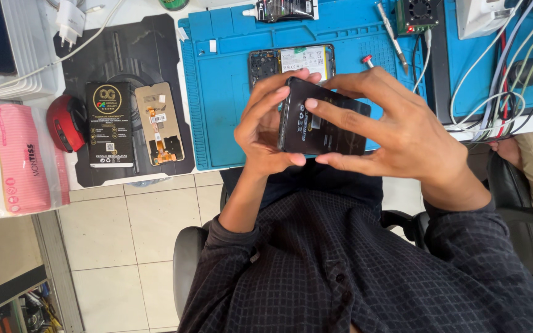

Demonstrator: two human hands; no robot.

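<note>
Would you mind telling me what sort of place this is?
Probably a phone repair bench: a blue work mat, an opened phone lying on it, and a spare screen part beside it.

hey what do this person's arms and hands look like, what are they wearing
Both the left hand and the right hand are bare, with no gloves, rings or watch visible. The arms wear a dark shirt with a fine grid check, its long sleeves pushed up toward the elbows, leaving the forearms uncovered.

Pale tiled floor (124,240) below a white workbench (137,9); a dark, perhaps padded, chair (189,259).
</note>
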